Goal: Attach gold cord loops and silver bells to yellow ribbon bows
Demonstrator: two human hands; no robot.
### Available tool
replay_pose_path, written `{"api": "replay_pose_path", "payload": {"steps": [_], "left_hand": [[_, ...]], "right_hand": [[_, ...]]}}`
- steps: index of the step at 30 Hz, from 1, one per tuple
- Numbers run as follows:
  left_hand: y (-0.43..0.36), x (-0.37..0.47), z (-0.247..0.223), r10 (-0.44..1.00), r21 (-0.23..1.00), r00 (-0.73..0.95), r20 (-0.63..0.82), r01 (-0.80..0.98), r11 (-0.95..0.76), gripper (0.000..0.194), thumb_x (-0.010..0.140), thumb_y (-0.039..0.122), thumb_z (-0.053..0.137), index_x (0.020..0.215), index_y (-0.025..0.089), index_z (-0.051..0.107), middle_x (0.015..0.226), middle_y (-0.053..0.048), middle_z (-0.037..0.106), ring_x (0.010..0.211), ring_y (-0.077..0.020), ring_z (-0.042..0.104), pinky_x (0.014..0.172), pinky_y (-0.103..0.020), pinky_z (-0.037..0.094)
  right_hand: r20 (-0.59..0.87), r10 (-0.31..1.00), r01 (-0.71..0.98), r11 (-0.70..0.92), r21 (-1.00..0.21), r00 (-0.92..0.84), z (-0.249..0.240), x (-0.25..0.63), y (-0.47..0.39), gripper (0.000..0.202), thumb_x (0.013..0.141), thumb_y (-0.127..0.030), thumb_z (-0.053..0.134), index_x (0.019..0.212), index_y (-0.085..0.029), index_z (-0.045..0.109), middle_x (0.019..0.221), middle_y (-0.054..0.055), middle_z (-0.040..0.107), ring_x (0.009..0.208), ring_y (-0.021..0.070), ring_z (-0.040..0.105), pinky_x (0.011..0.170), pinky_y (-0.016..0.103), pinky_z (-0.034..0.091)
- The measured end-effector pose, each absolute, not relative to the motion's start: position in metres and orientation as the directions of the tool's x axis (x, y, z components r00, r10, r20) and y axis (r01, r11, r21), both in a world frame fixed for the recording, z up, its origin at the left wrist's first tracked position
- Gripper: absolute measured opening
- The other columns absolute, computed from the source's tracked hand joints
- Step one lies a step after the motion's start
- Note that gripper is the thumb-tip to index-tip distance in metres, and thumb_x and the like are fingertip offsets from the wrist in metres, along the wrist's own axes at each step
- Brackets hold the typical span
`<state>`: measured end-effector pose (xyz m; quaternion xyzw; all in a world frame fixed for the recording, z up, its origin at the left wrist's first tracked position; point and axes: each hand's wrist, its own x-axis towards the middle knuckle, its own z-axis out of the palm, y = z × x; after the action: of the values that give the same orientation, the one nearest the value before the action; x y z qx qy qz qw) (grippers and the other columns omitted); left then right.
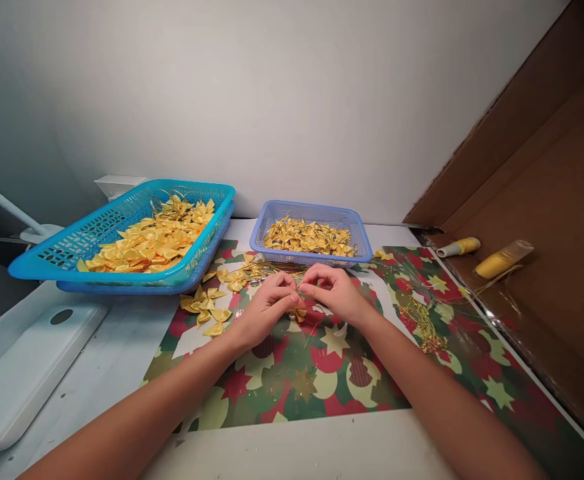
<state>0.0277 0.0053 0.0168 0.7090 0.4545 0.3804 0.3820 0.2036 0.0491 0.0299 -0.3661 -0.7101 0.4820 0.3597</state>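
My left hand (271,305) and my right hand (335,293) meet over the patterned sheet (272,393), fingertips pinched close together. A yellow bow (299,312) hangs just beneath the fingertips, with thin gold cord around it; the exact grip is too small to make out. Left of my left hand lie loose yellow bows (205,303). Gold cords (267,269) are spread behind my hands. Beyond them stands a periwinkle basket (313,259) filled with yellow bows and gold loops.
A large blue basket (72,250) of yellow bows stands at the left, above a white device (32,373). Gold strands (422,327) lie on the right. Two yellow thread spools (459,247) (502,261) rest by the brown cardboard (547,180). A pale wall (292,100) rises behind.
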Motion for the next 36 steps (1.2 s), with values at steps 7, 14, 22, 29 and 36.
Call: {"api": "replay_pose_path", "payload": {"steps": [7, 14, 22, 29, 36], "left_hand": [[0.009, 0.028, 0.014, 0.960, 0.908, 0.218, 0.173, 0.342, -0.242, 0.028, 0.084, 0.043, 0.060, 0.073, 0.020, 0.072, 0.090, -0.005, 0.060, 0.090, -0.0201, 0.056, 0.086, -0.034, 0.044], [0.011, 0.024, 0.014, 0.954, 0.872, 0.247, 0.172, 0.411, -0.264, 0.022, 0.082, 0.037, 0.063, 0.069, 0.021, 0.072, 0.088, -0.005, 0.066, 0.092, -0.0213, 0.058, 0.086, -0.036, 0.044], [0.012, 0.020, 0.017, 0.936, 0.687, 0.305, 0.174, 0.643, -0.338, 0.024, 0.079, 0.035, 0.064, 0.061, 0.019, 0.064, 0.089, -0.004, 0.062, 0.090, -0.0214, 0.055, 0.088, -0.038, 0.040], [0.010, 0.021, 0.027, 0.922, 0.609, 0.350, 0.166, 0.699, -0.375, 0.015, 0.074, 0.032, 0.066, 0.067, 0.020, 0.063, 0.094, -0.004, 0.060, 0.092, -0.0230, 0.050, 0.086, -0.038, 0.041], [0.010, 0.016, 0.032, 0.880, 0.598, 0.433, 0.195, 0.659, -0.457, 0.027, 0.075, 0.031, 0.067, 0.101, 0.023, 0.063, 0.115, -0.006, 0.057, 0.108, -0.0259, 0.047, 0.093, -0.040, 0.041]], "right_hand": [[0.211, 0.847, 0.247, 0.365, -0.898, -0.488, 0.032, 0.206, 0.049, 0.012, 0.077, -0.026, 0.065, 0.069, -0.018, 0.066, 0.079, 0.003, 0.063, 0.077, 0.0155, 0.055, 0.070, 0.029, 0.042], [0.196, 0.846, 0.280, 0.369, -0.886, -0.495, 0.041, 0.213, 0.052, 0.012, 0.076, -0.023, 0.063, 0.065, -0.018, 0.062, 0.078, 0.003, 0.063, 0.075, 0.0149, 0.055, 0.066, 0.028, 0.040], [0.213, 0.831, 0.299, 0.406, -0.864, -0.513, 0.058, 0.229, 0.060, 0.012, 0.075, -0.020, 0.064, 0.063, -0.018, 0.062, 0.077, 0.002, 0.062, 0.074, 0.0144, 0.056, 0.073, 0.030, 0.042], [0.207, 0.823, 0.310, 0.415, -0.855, -0.529, 0.063, 0.233, 0.061, 0.010, 0.075, -0.020, 0.063, 0.066, -0.019, 0.065, 0.079, 0.002, 0.064, 0.075, 0.0147, 0.057, 0.073, 0.030, 0.043], [0.217, 0.822, 0.311, 0.423, -0.851, -0.527, 0.060, 0.231, 0.061, 0.009, 0.076, -0.020, 0.064, 0.067, -0.019, 0.067, 0.079, 0.002, 0.065, 0.074, 0.0141, 0.058, 0.073, 0.029, 0.044]]}}
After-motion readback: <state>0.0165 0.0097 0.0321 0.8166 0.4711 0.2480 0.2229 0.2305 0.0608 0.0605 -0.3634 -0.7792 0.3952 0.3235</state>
